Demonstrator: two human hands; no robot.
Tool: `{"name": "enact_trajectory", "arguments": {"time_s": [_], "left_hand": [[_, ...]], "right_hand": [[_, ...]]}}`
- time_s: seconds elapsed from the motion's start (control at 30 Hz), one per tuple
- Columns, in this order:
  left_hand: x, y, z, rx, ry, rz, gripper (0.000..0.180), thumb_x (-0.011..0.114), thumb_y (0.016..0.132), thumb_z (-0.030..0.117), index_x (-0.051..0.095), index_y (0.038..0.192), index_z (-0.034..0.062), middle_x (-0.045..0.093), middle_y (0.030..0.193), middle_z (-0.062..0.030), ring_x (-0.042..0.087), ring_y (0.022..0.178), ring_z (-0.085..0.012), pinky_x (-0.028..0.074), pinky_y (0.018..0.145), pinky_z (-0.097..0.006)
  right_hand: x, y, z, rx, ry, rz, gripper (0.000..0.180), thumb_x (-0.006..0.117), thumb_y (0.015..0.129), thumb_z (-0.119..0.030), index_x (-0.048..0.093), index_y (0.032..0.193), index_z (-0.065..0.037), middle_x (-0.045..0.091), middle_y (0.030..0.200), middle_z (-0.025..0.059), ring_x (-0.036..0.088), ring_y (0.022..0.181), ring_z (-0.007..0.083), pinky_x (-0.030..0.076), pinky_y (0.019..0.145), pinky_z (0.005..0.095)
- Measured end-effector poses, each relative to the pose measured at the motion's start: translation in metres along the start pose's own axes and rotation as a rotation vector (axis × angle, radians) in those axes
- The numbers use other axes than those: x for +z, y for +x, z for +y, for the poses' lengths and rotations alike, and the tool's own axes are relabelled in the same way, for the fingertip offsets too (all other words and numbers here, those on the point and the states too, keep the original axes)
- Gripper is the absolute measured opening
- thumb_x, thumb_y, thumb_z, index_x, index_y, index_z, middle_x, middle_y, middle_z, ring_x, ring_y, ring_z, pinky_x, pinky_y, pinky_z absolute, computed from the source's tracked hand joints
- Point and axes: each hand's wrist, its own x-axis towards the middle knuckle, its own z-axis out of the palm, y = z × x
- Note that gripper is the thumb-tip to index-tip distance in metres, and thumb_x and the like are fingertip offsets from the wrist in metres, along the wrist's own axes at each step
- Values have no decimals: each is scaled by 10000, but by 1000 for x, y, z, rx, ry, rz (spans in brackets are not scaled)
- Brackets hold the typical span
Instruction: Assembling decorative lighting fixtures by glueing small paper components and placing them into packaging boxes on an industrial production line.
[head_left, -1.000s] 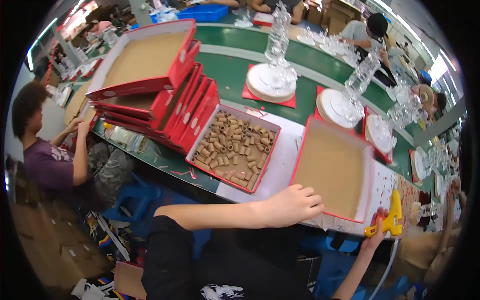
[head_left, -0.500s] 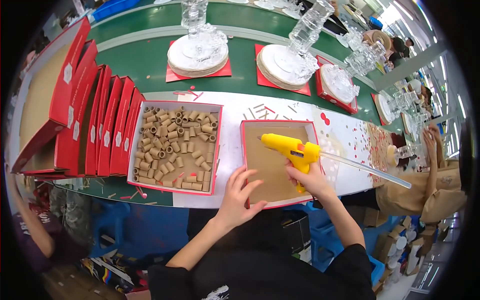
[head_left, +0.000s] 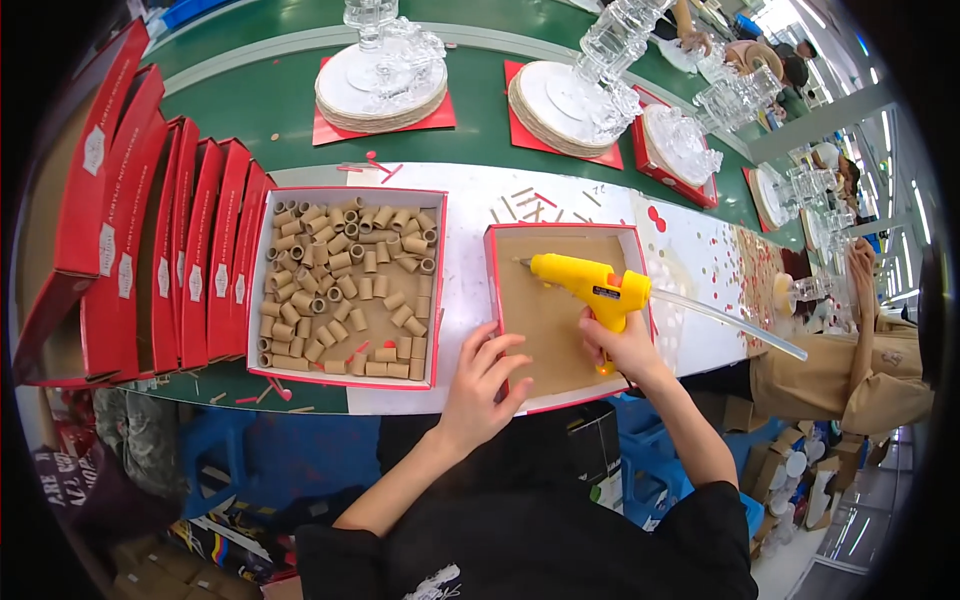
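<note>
A yellow hot glue gun (head_left: pixel 592 282) is gripped in my right hand (head_left: pixel 622 345), its nozzle pointing left and a long clear glue stick (head_left: pixel 730 325) sticking out of its back. It hovers over a shallow red-edged box lid (head_left: pixel 545 365) with a bare brown inside. My left hand (head_left: pixel 484 385) rests at the lid's near left edge, fingers apart and holding nothing. To the left of that hand lies a second red-edged tray (head_left: pixel 437 300) full of short brown cardboard tubes (head_left: pixel 345 285).
Several red boxes (head_left: pixel 165 260) lean in a row at the left. Clear stacked pieces on white round discs (head_left: pixel 380 85) stand along the far side. Thin sticks (head_left: pixel 527 207) and red dots lie on the white sheet (head_left: pixel 470 200). Another person (head_left: pixel 835 370) works at the right.
The glue gun and my right hand have shifted slightly right relative to the lid, the nozzle still over it. My left hand stays by the lid's edge. The whole view has tilted a little.
</note>
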Motion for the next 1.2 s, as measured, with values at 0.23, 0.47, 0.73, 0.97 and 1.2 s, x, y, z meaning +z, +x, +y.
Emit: {"name": "enact_trajectory", "arguments": {"time_s": [0.23, 0.47, 0.73, 0.97, 1.2], "left_hand": [[3, 4, 0, 12, 20, 15, 153, 635, 786, 75, 642, 931, 27, 576, 1157, -113, 434, 1210, -374, 396, 968, -435], [5, 1, -1, 17, 56, 26, 130, 638, 794, 55, 646, 918, 18, 576, 1147, -111, 440, 1191, -375, 438, 907, -420], [5, 2, 4, -3, 72, 25, 88, 602, 802, 25, 649, 875, 13, 594, 1111, -115, 446, 1193, -379, 402, 946, -436], [7, 3, 2, 37, 122, 28, 113, 618, 787, 16, 646, 897, 15, 588, 1121, -111, 450, 1180, -375, 438, 902, -414], [7, 1, 3, 10, 86, 30, 98, 584, 791, -8, 639, 871, 6, 591, 1107, -117, 447, 1195, -380, 407, 938, -428]], "right_hand": [[-27, -9, 3, -106, -84, 98, 296, 624, 833, -30, 517, 1108, -21, 630, 823, 64, 621, 730, 118, 505, 651, 247], [-80, -28, 0, -6, -103, 199, 270, 633, 861, -103, 527, 1097, -23, 598, 817, 49, 623, 748, 129, 540, 682, 269], [-85, -24, 2, 80, -47, 215, 164, 620, 881, -178, 515, 909, -55, 508, 599, 23, 471, 445, 81, 387, 430, 207], [-90, -26, 4, 78, -43, 227, 167, 608, 878, -135, 540, 986, -28, 531, 624, 23, 486, 464, 83, 394, 432, 212], [-77, -55, 10, -78, -155, 6, 392, 602, 841, -8, 473, 1211, -6, 593, 880, 58, 652, 856, 153, 546, 690, 244]]}}
